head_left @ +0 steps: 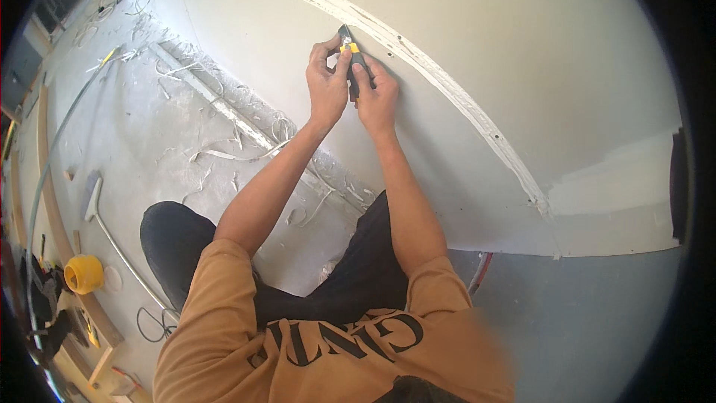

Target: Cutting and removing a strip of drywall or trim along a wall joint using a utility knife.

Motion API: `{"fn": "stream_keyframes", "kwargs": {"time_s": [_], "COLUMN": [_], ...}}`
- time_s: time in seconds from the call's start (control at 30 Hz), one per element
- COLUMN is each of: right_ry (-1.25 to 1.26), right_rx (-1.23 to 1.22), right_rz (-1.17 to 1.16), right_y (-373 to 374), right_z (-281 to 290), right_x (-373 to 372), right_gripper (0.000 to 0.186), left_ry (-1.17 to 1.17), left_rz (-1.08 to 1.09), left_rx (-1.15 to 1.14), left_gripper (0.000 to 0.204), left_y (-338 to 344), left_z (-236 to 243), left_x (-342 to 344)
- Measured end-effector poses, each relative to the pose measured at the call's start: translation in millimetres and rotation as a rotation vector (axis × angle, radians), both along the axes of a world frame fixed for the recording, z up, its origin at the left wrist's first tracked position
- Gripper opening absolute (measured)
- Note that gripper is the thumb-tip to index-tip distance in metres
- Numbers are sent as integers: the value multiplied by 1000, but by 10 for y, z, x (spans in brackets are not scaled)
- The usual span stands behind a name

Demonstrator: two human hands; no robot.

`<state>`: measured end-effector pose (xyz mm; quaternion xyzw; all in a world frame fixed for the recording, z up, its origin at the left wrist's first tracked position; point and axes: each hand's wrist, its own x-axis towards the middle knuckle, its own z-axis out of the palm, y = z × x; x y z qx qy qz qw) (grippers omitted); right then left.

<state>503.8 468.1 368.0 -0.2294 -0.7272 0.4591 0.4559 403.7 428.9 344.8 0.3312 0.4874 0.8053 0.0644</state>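
Observation:
Both of my hands are up against the pale wallboard, around a black and yellow utility knife. My right hand is closed on the dark handle, its thumb lying along it. With thumb and fingers, my left hand pinches the yellow part near the metal head. The knife's tip points up and sits just below a rough white seam that runs in a long curve across the board. Whether the tip touches the board I cannot tell.
White strips and scraps litter the concrete floor beside a long pale bar along the wall's foot. To the left lie a white-handled pole tool, a yellow tub, a bent pipe and wooden boards.

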Motion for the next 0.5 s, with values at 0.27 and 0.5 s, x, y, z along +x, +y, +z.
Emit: {"fn": "stream_keyframes", "kwargs": {"time_s": [0.27,0.5], "right_ry": [52,35], "right_rx": [-34,0], "right_rz": [2,-54], "right_y": [-52,-81], "right_z": [54,-8], "right_x": [13,37], "right_gripper": [28,28], "left_ry": [54,14], "left_rz": [32,-27], "left_rx": [-17,-11], "left_gripper": [40,38], "left_y": [31,-5], "left_z": [23,62], "left_x": [3,70]}}
